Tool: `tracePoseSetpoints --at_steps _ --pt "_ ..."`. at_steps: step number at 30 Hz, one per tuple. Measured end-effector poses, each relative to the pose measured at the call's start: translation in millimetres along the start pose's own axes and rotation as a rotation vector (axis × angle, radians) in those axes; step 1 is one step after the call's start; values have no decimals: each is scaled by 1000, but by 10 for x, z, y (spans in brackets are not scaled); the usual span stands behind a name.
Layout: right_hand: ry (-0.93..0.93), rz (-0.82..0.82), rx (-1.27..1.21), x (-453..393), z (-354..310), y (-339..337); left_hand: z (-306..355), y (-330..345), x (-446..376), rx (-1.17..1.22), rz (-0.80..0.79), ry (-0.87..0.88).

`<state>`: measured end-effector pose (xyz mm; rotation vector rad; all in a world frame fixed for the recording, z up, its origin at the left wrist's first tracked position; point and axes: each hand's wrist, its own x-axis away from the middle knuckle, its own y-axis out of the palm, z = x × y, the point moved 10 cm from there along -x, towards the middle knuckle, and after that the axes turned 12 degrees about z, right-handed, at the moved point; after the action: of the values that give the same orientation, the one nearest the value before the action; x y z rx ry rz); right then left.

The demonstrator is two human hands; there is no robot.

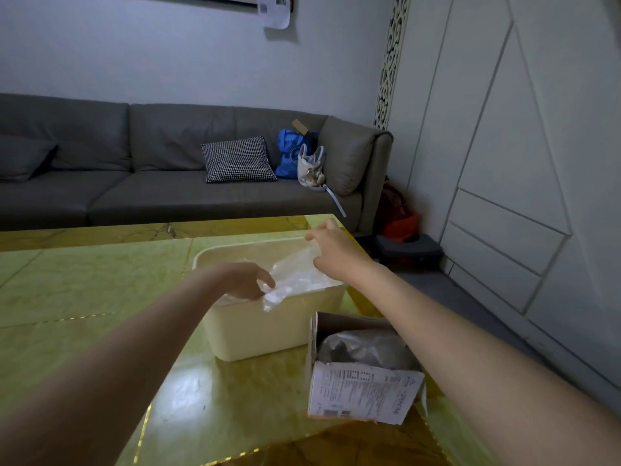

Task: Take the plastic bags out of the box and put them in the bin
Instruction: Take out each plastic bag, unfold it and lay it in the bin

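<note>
A cream plastic bin stands on the green table. A clear plastic bag is stretched across its open top, one corner hanging over the near rim. My left hand pinches the bag's near end above the front rim. My right hand pinches its far end over the bin's back right corner. To the right of the bin stands an open cardboard box with a grey plastic bag bunched inside it.
The glossy green table ends just right of the box and behind the bin. A grey sofa with a checked cushion and bags runs along the far wall. White wall panels stand to the right.
</note>
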<state>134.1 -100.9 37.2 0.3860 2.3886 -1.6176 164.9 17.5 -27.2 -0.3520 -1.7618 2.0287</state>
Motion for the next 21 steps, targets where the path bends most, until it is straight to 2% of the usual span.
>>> tracePoseSetpoints --at_steps 2,3,5,8,10,13,17,19,21 --pt "-91 77 -22 -26 -151 -81 -21 18 -34 -14 -13 5" --pt "-127 53 -28 -36 -212 -41 -35 45 -57 -6 -25 1" --pt "-151 -121 21 -28 -264 194 -58 95 -70 32 -38 -13" --pt "-81 -433 225 41 -138 580 -130 99 -113 52 20 -50" --pt "-26 -505 280 37 -34 682 -156 83 -148 41 41 -41" --pt "14 -512 277 30 28 705 -164 106 -163 -11 -15 -46" --pt "54 -483 273 27 55 642 -237 60 -153 -6 16 -126" --pt "101 -383 196 -36 77 468 -264 -68 -133 29 113 -149" --pt "136 -272 58 -66 87 215 -236 -306 -107 127 294 -124"
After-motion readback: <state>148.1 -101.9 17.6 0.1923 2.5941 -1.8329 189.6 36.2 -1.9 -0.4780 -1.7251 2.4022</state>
